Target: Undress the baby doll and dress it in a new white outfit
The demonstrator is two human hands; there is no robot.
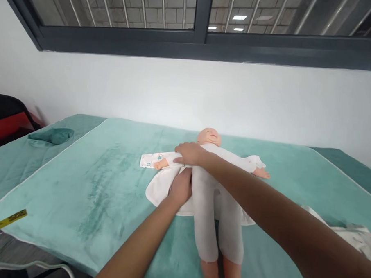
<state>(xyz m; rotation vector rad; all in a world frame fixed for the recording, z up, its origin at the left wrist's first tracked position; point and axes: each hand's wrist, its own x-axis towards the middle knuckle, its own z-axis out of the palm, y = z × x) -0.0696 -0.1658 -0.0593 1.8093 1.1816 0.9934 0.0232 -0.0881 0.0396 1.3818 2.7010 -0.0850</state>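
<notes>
A baby doll lies on its back, legs toward me, with its arms spread. White leggings cover its legs down to the shins. A white baby top lies spread beneath and around its body, with a printed strip beside the doll's hand. My right hand reaches across the doll and closes over the sleeve at its upper arm, thumb below. Lower down, my left hand is curled against the doll's side at the top's edge; its fingertips are hidden.
The doll lies on a green plush mat against a white wall. Printed white cloth lies at the right edge. A red and black object stands at the left. Below it are a yellow strip and a pale cable.
</notes>
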